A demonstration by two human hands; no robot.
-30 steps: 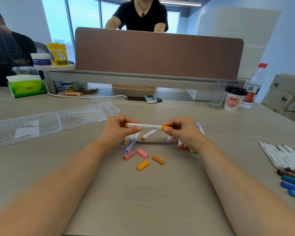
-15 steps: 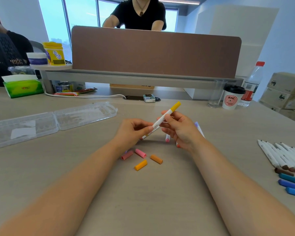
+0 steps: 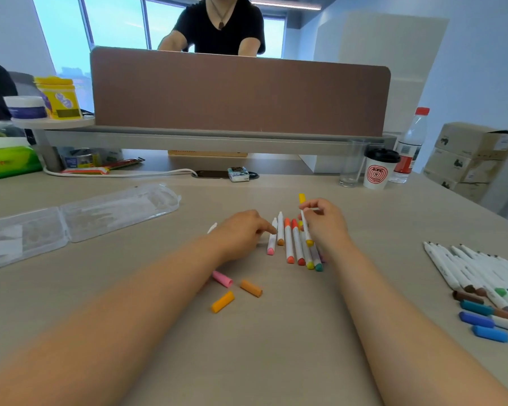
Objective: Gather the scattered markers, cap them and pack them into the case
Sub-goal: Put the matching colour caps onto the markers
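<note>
Markers: pinching yellow-capped marker (image 3: pixel 308 234) in right hand (image 3: pixel 326 227) just over marker row (image 3: pixel 289 244); touching row's left end with forefinger of loose, unclenched left hand (image 3: pixel 241 232); with open case (image 3: pixel 79 218) well left of row.

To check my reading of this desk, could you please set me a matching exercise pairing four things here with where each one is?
Things:
1. yellow marker
2. clear case
3. pink cap
4. paper cup

Places:
A. stands beside the water bottle
B. lies loose by the orange caps
C. held in the right hand
D. lies open at the left side of the table

Pairs: 1-C, 2-D, 3-B, 4-A
</note>
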